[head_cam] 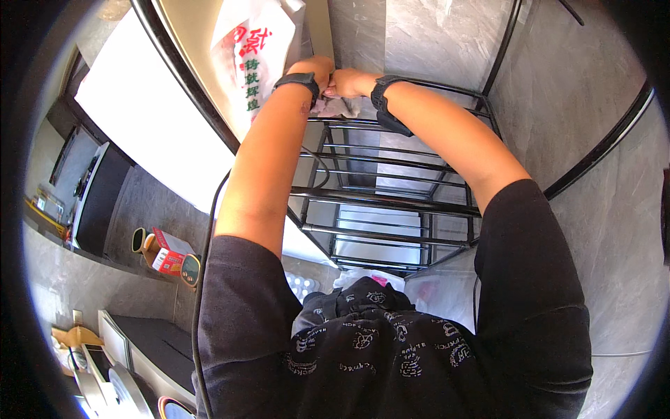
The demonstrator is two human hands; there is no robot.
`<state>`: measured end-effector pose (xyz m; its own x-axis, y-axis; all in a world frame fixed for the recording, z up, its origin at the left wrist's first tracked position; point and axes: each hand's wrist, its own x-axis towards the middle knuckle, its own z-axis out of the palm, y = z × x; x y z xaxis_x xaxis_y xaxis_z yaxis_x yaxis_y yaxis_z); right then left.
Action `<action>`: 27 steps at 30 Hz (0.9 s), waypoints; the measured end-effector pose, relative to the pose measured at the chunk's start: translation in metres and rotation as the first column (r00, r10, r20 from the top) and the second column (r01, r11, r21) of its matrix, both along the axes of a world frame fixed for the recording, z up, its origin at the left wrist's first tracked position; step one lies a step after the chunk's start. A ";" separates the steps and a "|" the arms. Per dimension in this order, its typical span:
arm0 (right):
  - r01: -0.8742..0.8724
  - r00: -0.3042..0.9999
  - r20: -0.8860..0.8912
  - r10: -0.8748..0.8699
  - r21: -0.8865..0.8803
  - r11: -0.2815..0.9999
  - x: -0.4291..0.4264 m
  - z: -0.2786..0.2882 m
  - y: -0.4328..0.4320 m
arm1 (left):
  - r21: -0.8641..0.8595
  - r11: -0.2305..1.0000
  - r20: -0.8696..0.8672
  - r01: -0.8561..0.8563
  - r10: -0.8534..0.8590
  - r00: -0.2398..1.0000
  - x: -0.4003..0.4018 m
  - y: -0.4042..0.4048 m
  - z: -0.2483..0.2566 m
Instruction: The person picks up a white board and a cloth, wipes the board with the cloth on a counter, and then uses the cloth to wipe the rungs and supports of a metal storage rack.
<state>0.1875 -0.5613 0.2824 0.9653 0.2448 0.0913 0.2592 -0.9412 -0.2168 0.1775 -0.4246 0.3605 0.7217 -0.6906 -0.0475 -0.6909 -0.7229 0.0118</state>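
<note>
My left hand [313, 65] and my right hand [352, 83] meet at the top of a black metal rack [387, 200]. A crumpled pale pinkish-grey cloth [335, 108] hangs out just below them, over the rack's upper bars. The fingers of my right hand are curled in on the cloth. My left hand is bent at the wrist, and its fingertips are mostly hidden, so its grip cannot be made out. Close beside my left hand hangs a white plastic bag [251, 57] with red and green writing. Both wrists wear black straps.
Grey marble-look tiles [565, 105] line the wall behind and to the right. A bright white panel [157, 99] stands at the left. Beyond it are a red and white box [170, 256] and a counter with a hob [94, 194]. A black cable [201, 293] runs by my left arm.
</note>
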 end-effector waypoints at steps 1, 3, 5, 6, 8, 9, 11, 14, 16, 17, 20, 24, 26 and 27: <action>-0.031 1.000 0.003 0.031 0.009 0.999 0.000 0.002 0.004 | 0.124 0.992 0.039 0.006 -0.011 0.999 0.004 0.002 0.002; -0.053 0.998 0.023 0.053 -0.016 0.998 -0.003 0.012 0.018 | 0.164 0.985 -0.129 -0.056 0.078 0.989 0.032 0.007 0.001; 0.039 0.993 -0.102 -0.053 -0.132 0.990 -0.008 0.023 0.030 | 0.364 0.931 -0.043 0.031 -0.017 0.999 0.048 0.014 -0.003; 0.114 0.988 -0.096 -0.125 -0.106 0.988 -0.010 0.019 0.013 | 0.201 0.979 -0.111 -0.031 0.054 0.992 0.042 0.001 -0.004; 0.096 0.992 -0.079 -0.102 -0.081 0.992 -0.015 0.026 0.022 | 0.191 0.981 -0.018 0.032 -0.029 0.999 0.054 0.008 -0.019; 0.093 0.992 -0.077 -0.098 -0.064 0.994 -0.018 0.026 0.021 | 0.182 0.976 0.059 0.115 -0.128 0.990 0.053 0.008 -0.025; 0.120 0.984 -0.124 -0.129 -0.082 0.989 -0.017 0.029 0.027 | 0.096 0.983 0.091 0.158 -0.167 0.982 0.058 0.013 -0.032; 0.130 0.982 -0.129 -0.135 -0.048 0.990 -0.008 0.026 0.002 | -0.013 0.997 -0.149 0.073 -0.074 0.986 0.052 -0.003 -0.025; 0.146 0.977 -0.149 -0.153 -0.061 0.987 -0.009 0.024 0.013 | 0.070 0.997 -0.135 0.035 -0.025 0.991 0.051 0.001 -0.028; 0.166 0.970 -0.163 -0.178 -0.086 0.982 -0.009 0.024 0.018 | 0.081 0.996 -0.136 0.034 -0.023 0.990 0.051 0.004 -0.028; 0.258 0.946 -0.188 -0.263 -0.049 0.965 -0.014 0.024 0.006 | 0.193 0.958 0.002 0.212 -0.216 0.976 0.037 -0.008 -0.018; 0.304 0.926 -0.191 -0.326 -0.132 0.943 -0.041 0.031 -0.018 | 0.137 0.951 -0.096 0.276 -0.264 0.960 0.008 -0.032 -0.009; 0.331 0.917 -0.174 -0.359 -0.168 0.928 -0.065 0.038 -0.030 | 0.138 0.947 -0.150 0.290 -0.269 0.951 0.001 -0.050 -0.010; 0.347 0.912 -0.154 -0.381 -0.210 0.914 -0.076 0.044 -0.038 | 0.133 0.947 -0.201 0.292 -0.263 0.944 -0.005 -0.061 -0.008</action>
<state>0.1111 -0.5989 0.3265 0.9850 -0.1316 -0.1119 -0.1381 -0.9891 -0.0520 0.1724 -0.4856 0.3526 0.4722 -0.8348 -0.2830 -0.8611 -0.5055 0.0543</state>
